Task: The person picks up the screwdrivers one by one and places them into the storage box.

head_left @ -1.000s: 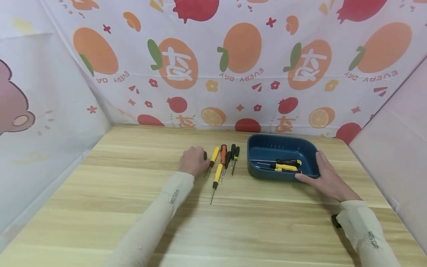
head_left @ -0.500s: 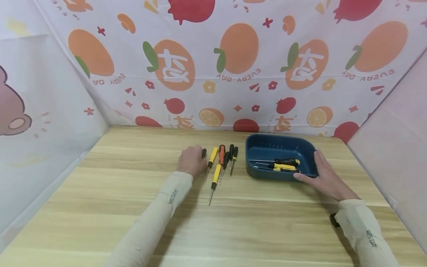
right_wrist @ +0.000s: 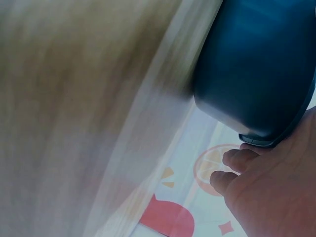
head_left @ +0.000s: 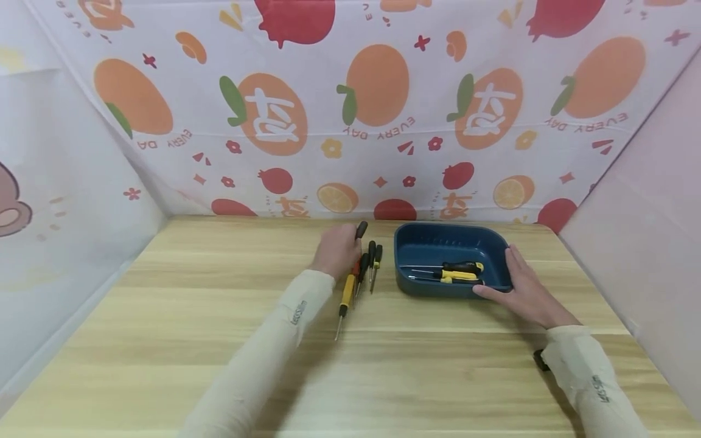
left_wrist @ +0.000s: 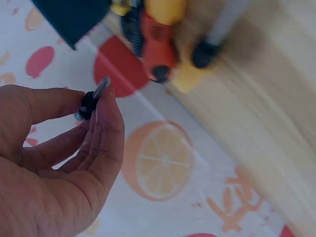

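Note:
My left hand (head_left: 336, 250) pinches a small screwdriver between thumb and fingers, its black handle (head_left: 361, 229) pointing up. In the left wrist view, the left hand (left_wrist: 74, 153) shows the dark screwdriver (left_wrist: 89, 104) at its fingertips, with a bit of metal sticking out. Just below and right of it on the table lie several screwdrivers, among them a yellow one (head_left: 347, 292) and an orange one partly hidden by the hand. My right hand (head_left: 528, 289) holds the right end of a blue bin (head_left: 416, 286), thumb at its front rim. Three screwdrivers (head_left: 462, 275) lie inside the bin.
The wooden table (head_left: 164, 340) meets a fruit-print cloth (head_left: 306, 134) at the back. Pale cloth walls (head_left: 641, 243) stand on the left and right. Black-handled screwdrivers (head_left: 378, 255) lie between the left hand and the bin.
My left hand has risen and moved right with the screwdriver, now over the yellow and orange screwdrivers. The right hand stays on the bin. The head view has shifted slightly.

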`<state>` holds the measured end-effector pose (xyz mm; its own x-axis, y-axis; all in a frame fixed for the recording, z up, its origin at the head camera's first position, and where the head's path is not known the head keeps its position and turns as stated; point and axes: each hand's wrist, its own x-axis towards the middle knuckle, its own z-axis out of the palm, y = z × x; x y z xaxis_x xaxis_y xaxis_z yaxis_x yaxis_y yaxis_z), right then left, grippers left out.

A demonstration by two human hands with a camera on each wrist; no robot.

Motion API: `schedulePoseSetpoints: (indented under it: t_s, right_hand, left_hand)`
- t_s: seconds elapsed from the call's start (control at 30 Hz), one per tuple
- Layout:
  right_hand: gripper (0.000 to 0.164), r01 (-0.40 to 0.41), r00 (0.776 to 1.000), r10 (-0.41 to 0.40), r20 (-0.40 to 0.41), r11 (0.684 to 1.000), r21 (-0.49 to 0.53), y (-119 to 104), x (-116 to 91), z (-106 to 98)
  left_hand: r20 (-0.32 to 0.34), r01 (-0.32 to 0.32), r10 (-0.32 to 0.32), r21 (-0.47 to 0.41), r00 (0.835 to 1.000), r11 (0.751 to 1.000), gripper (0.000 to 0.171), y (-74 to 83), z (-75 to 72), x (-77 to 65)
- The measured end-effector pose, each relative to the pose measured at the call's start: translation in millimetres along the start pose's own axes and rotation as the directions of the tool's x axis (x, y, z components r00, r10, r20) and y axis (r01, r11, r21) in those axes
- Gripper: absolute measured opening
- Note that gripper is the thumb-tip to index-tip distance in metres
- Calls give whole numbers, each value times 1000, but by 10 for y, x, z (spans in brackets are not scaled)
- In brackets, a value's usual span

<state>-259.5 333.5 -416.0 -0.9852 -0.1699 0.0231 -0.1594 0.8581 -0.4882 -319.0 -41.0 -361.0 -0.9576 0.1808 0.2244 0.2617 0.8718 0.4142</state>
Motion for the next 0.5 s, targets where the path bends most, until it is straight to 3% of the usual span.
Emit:
schedulePoseSetpoints:
  t_s: [0.27,0.5]
  right_hand:
    - [115,-9,1000,9,-9,1000,-2,25,5,-12]
    - [115,-11,1000,11,-1,1000,2,20,17,0]
  left_hand:
    - [-29,-124,124,-25,992,992,6,408,18,138]
    - [-12,-178,178,-76,984,981,17,705,123,227]
